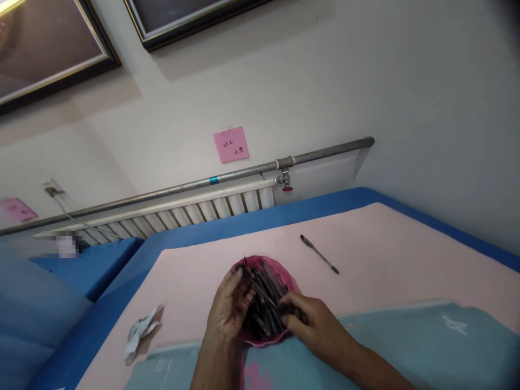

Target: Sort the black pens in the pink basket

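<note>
Both hands are over a round pink basket [284,266] filled with many dark pens. A slim pen [264,293] runs slantwise between them. My left hand [232,303] pinches its upper left end, where a dark piece, perhaps the cap, shows at the fingertips. On the lower right end, my right hand [304,320] is closed with thumb and fingers together. Whether the pen's two parts are joined cannot be made out. Beyond the basket, to the right, a single pen [319,254] with dark ends lies on the pale pink sheet [385,260].
A crumpled paper [140,331] lies left of the basket. Blue-green cloth [410,336] covers the near edge. Behind the blue surface [260,214] are a white radiator [203,210], a metal pipe [325,151] and a valve [286,179]. A pink note [231,144] is on the wall.
</note>
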`<act>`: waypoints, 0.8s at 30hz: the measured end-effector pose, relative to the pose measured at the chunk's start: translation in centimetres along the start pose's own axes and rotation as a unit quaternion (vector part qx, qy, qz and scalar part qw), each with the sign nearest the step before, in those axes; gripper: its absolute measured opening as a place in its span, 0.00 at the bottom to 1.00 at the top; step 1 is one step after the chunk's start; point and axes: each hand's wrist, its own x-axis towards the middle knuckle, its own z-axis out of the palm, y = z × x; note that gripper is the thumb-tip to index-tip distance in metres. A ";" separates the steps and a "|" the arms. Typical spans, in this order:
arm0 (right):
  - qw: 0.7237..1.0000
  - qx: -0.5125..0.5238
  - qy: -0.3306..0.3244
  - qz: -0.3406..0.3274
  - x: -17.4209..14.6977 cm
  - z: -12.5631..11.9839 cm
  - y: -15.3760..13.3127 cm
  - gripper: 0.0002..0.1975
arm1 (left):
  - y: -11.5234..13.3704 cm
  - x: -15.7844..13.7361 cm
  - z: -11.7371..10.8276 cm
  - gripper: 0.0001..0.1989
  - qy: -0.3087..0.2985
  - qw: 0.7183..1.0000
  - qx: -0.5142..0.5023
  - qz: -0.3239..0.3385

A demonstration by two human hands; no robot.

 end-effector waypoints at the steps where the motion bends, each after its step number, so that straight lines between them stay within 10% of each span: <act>1: 1.000 -0.004 -0.002 -0.002 0.0 0.0 0.0 0.07 | -0.1 0.0 -0.1 0.11 0.000 1.000 0.005 -0.003; 24: 0.997 0.067 0.018 0.040 0.0 0.0 -1.4 0.06 | -1.5 -0.7 -0.1 0.15 -0.010 0.994 0.106 0.021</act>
